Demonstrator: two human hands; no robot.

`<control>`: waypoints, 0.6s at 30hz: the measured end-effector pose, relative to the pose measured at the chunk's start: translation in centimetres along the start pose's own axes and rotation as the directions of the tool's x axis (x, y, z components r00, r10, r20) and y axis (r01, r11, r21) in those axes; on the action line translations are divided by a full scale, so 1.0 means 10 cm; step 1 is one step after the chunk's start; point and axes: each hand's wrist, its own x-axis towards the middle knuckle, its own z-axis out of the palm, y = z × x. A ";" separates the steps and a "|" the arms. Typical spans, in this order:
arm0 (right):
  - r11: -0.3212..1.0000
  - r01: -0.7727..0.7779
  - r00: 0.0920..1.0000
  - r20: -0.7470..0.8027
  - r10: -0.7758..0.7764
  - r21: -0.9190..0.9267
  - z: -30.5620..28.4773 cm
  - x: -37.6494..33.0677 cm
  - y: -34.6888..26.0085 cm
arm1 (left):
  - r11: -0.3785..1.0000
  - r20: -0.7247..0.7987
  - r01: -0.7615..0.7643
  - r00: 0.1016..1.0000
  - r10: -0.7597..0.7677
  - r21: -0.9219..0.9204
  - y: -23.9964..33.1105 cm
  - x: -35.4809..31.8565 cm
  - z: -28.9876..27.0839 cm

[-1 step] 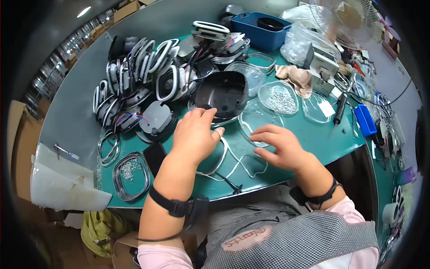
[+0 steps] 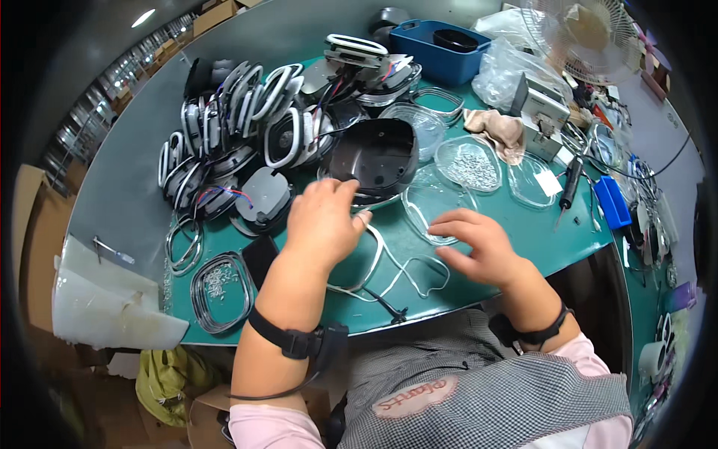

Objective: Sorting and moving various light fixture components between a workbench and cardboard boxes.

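In front of me, a black plastic housing (image 2: 374,161) lies with its hollow side up, over a pale-edged part. My left hand (image 2: 323,228) is at the housing's near left edge, fingers stretched over its rim and thumb apart. No firm grip shows there. Below that thumb, a white cable (image 2: 404,280) loops over the green tabletop and ends near a black plug (image 2: 393,308). To the right, my right hand (image 2: 479,245) hovers empty with fingers apart. Beside its fingertips lies a clear plastic cover (image 2: 441,202).
Several white-rimmed speaker-like units (image 2: 283,138) pile up at left. A clear cover with small screws (image 2: 471,166) lies farther right, near an electric screwdriver (image 2: 570,183) and blue tray (image 2: 613,202). A blue bin (image 2: 437,56) and a fan (image 2: 580,34) stand behind.
My right hand has shifted slightly rightward, away from the housing. My left hand stays at the housing's rim. The whole view has moved a little.
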 end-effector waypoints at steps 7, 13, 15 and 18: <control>0.969 -0.228 0.950 -0.196 0.242 0.090 -0.23 -0.51 0.09 | 0.909 -0.054 0.304 0.952 -0.302 0.284 -1.05 -0.07 -0.09; 0.978 -0.168 0.971 -0.150 0.186 0.126 -0.22 -0.55 -0.07 | 0.902 -0.020 0.208 0.976 -0.216 0.378 -1.39 -0.10 0.24; 0.979 -0.179 0.971 -0.147 0.191 0.093 -0.24 -0.61 -0.07 | 0.900 -0.122 0.162 0.985 -0.122 0.406 -1.46 -0.11 0.17; 0.975 -0.196 0.966 -0.152 0.210 0.105 -0.28 -0.70 -0.07 | 0.880 -0.273 0.243 0.952 -0.137 0.408 -1.51 -0.18 -0.34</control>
